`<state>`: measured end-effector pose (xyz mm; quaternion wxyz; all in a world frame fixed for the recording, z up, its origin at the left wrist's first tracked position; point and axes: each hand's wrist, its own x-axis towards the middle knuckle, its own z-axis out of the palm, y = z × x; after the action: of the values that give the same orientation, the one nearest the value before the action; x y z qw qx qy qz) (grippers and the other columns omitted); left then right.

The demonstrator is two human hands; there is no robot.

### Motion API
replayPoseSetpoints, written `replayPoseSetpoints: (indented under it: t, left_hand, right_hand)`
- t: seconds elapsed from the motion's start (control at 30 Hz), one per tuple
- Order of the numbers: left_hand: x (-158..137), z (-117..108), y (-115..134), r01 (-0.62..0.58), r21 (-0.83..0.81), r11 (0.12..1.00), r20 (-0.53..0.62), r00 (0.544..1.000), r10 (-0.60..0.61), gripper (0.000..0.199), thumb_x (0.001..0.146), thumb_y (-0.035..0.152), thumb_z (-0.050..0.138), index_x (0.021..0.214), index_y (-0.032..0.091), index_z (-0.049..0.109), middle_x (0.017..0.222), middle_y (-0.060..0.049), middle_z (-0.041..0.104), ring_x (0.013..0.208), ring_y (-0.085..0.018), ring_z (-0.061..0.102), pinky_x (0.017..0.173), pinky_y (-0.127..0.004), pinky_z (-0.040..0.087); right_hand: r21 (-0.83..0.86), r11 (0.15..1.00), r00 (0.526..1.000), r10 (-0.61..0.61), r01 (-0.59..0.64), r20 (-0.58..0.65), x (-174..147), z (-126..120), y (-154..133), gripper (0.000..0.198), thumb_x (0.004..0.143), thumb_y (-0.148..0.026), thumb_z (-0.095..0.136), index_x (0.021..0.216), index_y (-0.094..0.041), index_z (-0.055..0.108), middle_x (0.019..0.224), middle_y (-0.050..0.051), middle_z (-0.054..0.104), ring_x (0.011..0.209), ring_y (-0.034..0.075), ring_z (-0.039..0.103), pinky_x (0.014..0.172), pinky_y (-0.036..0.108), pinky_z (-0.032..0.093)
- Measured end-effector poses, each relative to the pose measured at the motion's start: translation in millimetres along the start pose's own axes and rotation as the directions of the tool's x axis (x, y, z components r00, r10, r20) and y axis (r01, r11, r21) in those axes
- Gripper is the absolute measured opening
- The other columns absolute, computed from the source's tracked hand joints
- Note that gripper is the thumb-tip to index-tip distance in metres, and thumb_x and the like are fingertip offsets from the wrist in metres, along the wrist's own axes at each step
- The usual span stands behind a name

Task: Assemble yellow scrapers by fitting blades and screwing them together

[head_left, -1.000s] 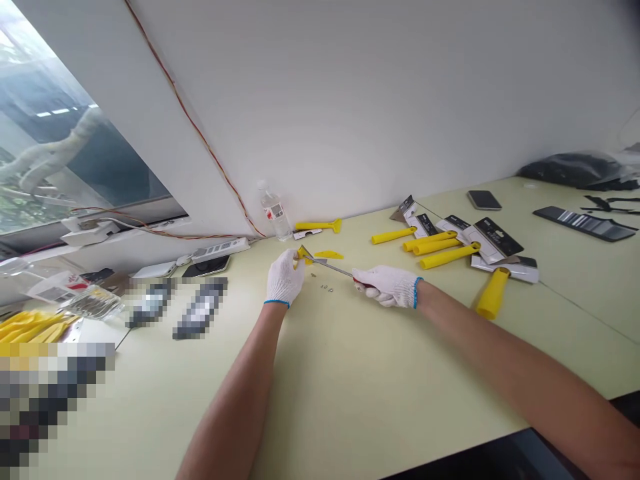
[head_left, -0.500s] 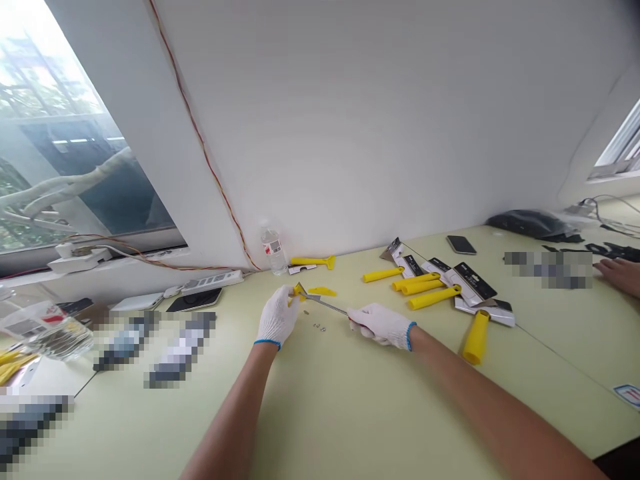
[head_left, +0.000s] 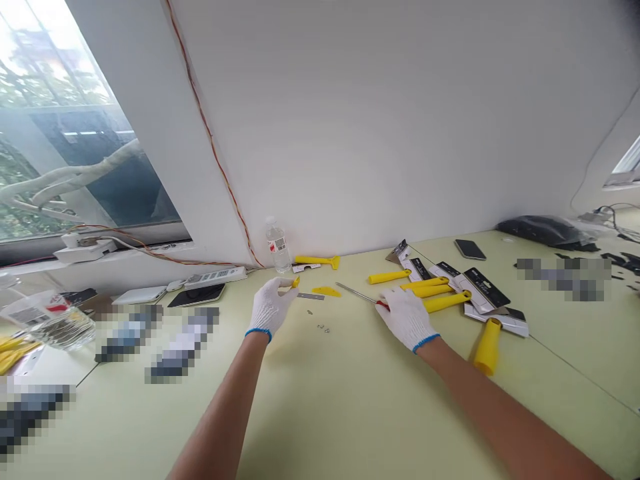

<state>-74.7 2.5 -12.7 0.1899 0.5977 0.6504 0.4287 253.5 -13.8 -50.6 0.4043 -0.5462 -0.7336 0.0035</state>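
My left hand, in a white knit glove with a blue cuff, is closed around a small yellow plastic piece, mostly hidden by the fingers. Just right of it a flat metal blade lies on the table beside a curved yellow plastic part. Several small metal screws lie nearer to me. My right hand, gloved alike, grips a screwdriver by its red handle. Its long shaft points left, the tip near the yellow part and touching nothing that I can see.
Yellow-handled scrapers with black-and-white cards lie to the right. Along the wall are a water bottle, another yellow scraper and a power strip. Phones and a black bag lie farther off.
My right hand has moved right, drawing the screwdriver away from the yellow piece at my left hand. The left hand has shifted slightly left, and the blade shows plainly on the table.
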Motion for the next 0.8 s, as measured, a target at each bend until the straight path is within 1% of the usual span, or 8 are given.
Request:
replayPoseSetpoints:
  t: [0.1,0.2,0.27,0.47,0.57,0.63,0.7,0.8]
  left_hand:
    - [-4,9,7,-0.147,0.026,0.989,0.017,0.989,0.146,0.015,0.083,0.023,0.072,0.098,0.023,0.074,0.110,-0.004,0.074,0.087,-0.019,0.071,0.082,-0.031,0.055]
    - [-9,22,15,-0.380,0.157,0.912,0.097,0.924,0.369,0.011,0.082,0.017,0.071,0.092,0.022,0.070,0.110,-0.006,0.068,0.093,-0.019,0.067,0.086,-0.031,0.053]
    - [-13,29,19,-0.416,0.180,0.891,0.129,0.908,0.398,0.010,0.085,0.017,0.070,0.092,0.021,0.065,0.107,-0.006,0.065,0.093,-0.019,0.066,0.082,-0.031,0.052]
    - [-12,29,18,-0.302,0.146,0.942,0.064,0.953,0.295,0.039,0.080,0.027,0.078,0.115,0.023,0.061,0.117,-0.007,0.066,0.090,-0.019,0.067,0.077,-0.030,0.052]
    - [-10,19,15,-0.232,0.155,0.960,0.135,0.968,0.213,0.049,0.082,0.039,0.076,0.127,0.023,0.062,0.120,-0.008,0.071,0.097,-0.022,0.069,0.080,-0.031,0.052]
    - [-11,10,15,-0.184,0.144,0.972,0.295,0.946,0.135,0.034,0.090,0.051,0.065,0.112,0.024,0.069,0.104,-0.006,0.076,0.090,-0.022,0.070,0.074,-0.030,0.050]
    - [-12,1,15,-0.116,0.095,0.989,0.412,0.909,0.067,0.040,0.096,0.059,0.053,0.101,0.024,0.071,0.092,-0.004,0.077,0.070,-0.019,0.068,0.064,-0.028,0.048]
    - [-10,-8,11,-0.073,0.095,0.993,0.421,0.907,0.026,0.046,0.095,0.064,0.050,0.092,0.022,0.069,0.085,-0.002,0.074,0.063,-0.017,0.064,0.058,-0.027,0.045]
  right_hand:
    - [0.224,0.969,0.988,0.077,-0.105,0.132,7,4,-39,0.038,0.094,-0.061,0.062,0.095,-0.024,0.071,0.099,0.016,0.066,0.090,0.018,0.064,0.057,0.017,0.034]
    - [0.398,0.818,0.847,0.187,-0.415,0.498,24,14,-82,0.045,0.105,-0.059,0.043,0.113,-0.021,0.065,0.107,0.014,0.066,0.089,0.014,0.064,0.064,0.016,0.043]
    - [0.399,0.761,0.767,0.195,-0.512,0.611,37,22,-100,0.047,0.106,-0.056,0.040,0.114,-0.015,0.061,0.107,0.015,0.065,0.083,0.012,0.063,0.064,0.016,0.044]
    - [0.379,0.798,0.757,0.141,-0.469,0.638,56,35,-105,0.038,0.104,-0.043,0.038,0.096,-0.009,0.051,0.092,0.010,0.061,0.074,0.007,0.054,0.068,0.015,0.042]
    - [0.356,0.823,0.763,0.138,-0.442,0.631,54,37,-103,0.038,0.104,-0.043,0.037,0.095,-0.008,0.048,0.092,0.009,0.059,0.075,0.007,0.053,0.069,0.016,0.043]
    - [0.337,0.844,0.763,0.124,-0.417,0.635,54,40,-102,0.040,0.104,-0.046,0.036,0.097,-0.009,0.049,0.095,0.010,0.059,0.078,0.007,0.054,0.070,0.015,0.044]
    - [0.303,0.873,0.757,0.106,-0.381,0.645,57,44,-99,0.043,0.105,-0.048,0.034,0.100,-0.009,0.052,0.099,0.010,0.061,0.080,0.008,0.057,0.071,0.016,0.044]
    - [0.208,0.934,0.757,0.093,-0.292,0.646,73,56,-92,0.047,0.108,-0.044,0.028,0.103,-0.009,0.059,0.102,0.011,0.064,0.084,0.008,0.059,0.076,0.017,0.045]
